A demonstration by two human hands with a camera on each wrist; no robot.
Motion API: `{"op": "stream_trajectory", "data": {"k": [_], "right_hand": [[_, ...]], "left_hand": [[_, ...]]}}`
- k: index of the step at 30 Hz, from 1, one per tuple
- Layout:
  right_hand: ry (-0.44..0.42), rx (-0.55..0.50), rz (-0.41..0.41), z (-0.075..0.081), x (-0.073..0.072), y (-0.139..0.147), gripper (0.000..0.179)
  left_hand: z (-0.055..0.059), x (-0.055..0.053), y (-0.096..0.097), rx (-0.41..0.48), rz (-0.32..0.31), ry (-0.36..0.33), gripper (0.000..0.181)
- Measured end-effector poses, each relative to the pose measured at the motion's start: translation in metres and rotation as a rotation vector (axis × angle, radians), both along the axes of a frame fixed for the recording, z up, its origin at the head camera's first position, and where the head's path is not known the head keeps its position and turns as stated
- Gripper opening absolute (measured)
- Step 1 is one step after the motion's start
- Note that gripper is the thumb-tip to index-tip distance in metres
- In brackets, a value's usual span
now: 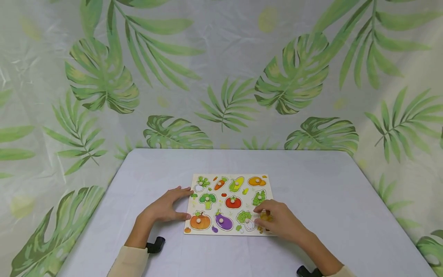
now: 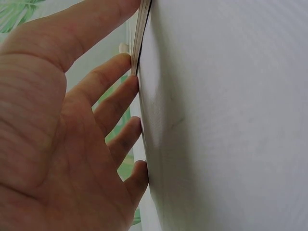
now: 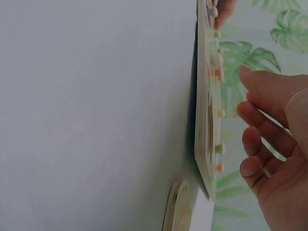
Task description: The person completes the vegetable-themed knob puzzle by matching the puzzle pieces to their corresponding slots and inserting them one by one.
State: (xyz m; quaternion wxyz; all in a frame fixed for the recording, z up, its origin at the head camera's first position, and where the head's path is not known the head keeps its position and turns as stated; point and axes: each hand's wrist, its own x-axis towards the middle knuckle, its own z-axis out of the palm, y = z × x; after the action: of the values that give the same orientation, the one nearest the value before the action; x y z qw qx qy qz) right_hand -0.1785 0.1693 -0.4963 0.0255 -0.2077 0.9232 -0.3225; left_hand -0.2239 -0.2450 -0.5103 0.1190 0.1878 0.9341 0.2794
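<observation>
A cream wooden peg puzzle board with vegetable pictures lies on the table. Its pieces have small round knobs; among them are a pumpkin, an eggplant and a tomato. My left hand is spread at the board's left edge, thumb low and fingertips higher up. Over the lower right corner hovers my right hand, thumb and fingers bent loosely with nothing between them, partly covering a yellow-brown picture. The right wrist view shows those fingers apart from the knobs. A rounded wooden piece lies beside the board there.
A white cloth covers the table. Behind it hangs a leaf-printed curtain, which also runs down both sides. Black wrist mounts sit on the forearms.
</observation>
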Motion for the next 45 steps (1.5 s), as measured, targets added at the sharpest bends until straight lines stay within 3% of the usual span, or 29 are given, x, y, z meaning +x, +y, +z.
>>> {"op": "stream_trajectory", "data": {"k": [15,29,35,40,45], "right_hand": [[0.146,-0.003,-0.012,-0.006,0.000,0.042,0.026],[0.115,0.051,-0.061,-0.011,0.009,0.077,0.027],[0.147,0.061,-0.073,-0.012,0.014,0.089,0.026],[0.169,0.072,-0.041,-0.013,0.015,0.099,0.023],[0.113,0.041,0.048,-0.013,0.019,0.106,0.011]], "left_hand": [[0.003,0.002,0.000,0.001,-0.007,0.003,0.080],[0.005,0.004,0.002,0.009,-0.004,0.007,0.080],[0.004,0.004,0.001,0.004,-0.007,0.008,0.080],[0.004,0.003,0.001,-0.003,-0.002,0.009,0.080],[0.004,0.003,0.001,-0.001,-0.003,0.012,0.080]]}}
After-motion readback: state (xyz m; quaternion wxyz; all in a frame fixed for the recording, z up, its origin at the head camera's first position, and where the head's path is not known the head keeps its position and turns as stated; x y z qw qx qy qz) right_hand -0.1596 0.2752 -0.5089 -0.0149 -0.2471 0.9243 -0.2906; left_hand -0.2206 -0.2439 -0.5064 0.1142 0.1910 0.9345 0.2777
